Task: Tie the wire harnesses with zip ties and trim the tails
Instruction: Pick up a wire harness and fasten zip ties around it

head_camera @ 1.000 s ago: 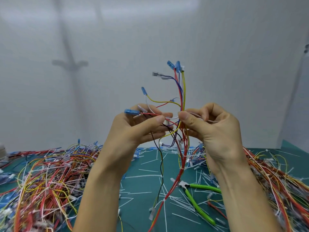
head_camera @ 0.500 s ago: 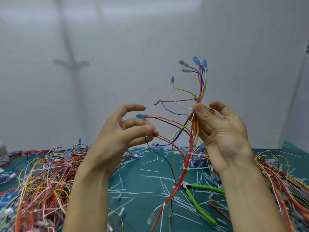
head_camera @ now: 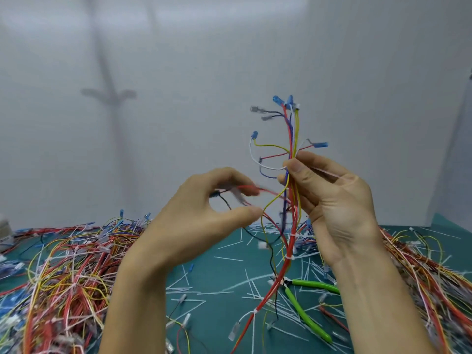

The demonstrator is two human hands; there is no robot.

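The step in hand is, I judge, to gather the loose side branches against the trunk of the harness so that the next zip tie can close around all of them. Bring the red branch and the black one beside it flat along the trunk, without crossing them, and hold the trunk firm with the right hand while the left hand combs downward. Then wrap the tie at a place where no terminal sits under it (a terminal under the strap makes it sit loose). The cutters lie on the worktop, near enough for the trimming.

The harness stands upright. The thumb and fingers of your right hand pinch it just below the upper branches, and the thin white tie lies across the same fingers, pointing to the right. The lower part hangs down to the worktop and carries several white ties. Your left hand is just beside the trunk, on its left, with thumb and forefinger curved and apart. The red branch passes between them, but it is blurred, so I cannot tell if the hand holds it.
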